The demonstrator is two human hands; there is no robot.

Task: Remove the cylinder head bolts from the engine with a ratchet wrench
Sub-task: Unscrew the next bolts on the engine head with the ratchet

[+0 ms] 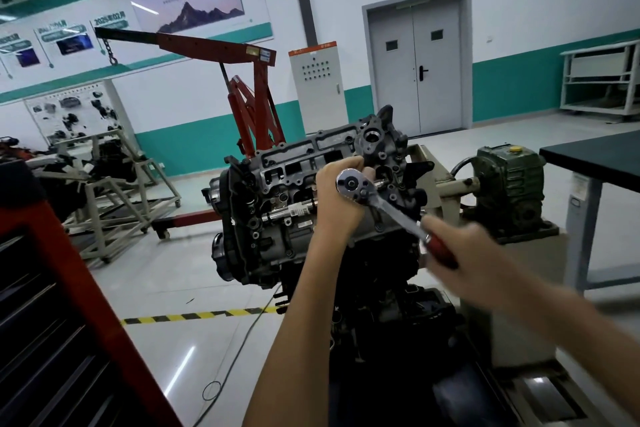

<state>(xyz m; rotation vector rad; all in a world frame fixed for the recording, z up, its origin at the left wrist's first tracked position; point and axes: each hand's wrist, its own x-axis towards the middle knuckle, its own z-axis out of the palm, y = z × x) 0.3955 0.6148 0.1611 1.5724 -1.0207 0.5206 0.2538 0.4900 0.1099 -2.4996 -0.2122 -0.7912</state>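
The grey engine (277, 191) sits tilted on a stand, its open cylinder head facing me. A chrome ratchet wrench (384, 206) with a dark red grip lies across the head's right half, its round head over the engine. My left hand (337, 198) is wrapped around the wrench's head end, holding it against the engine. My right hand (460, 253), blurred by motion, grips the red handle lower right. The bolt under the wrench's head is hidden by my left hand and the tool.
A red tool cabinet (62, 305) stands close at lower left. A red engine hoist (249, 90) stands behind the engine. A green gearbox (509, 184) on the stand is to the right, a dark table (595, 156) beyond it. Yellow-black tape (194, 315) and a cable cross the floor.
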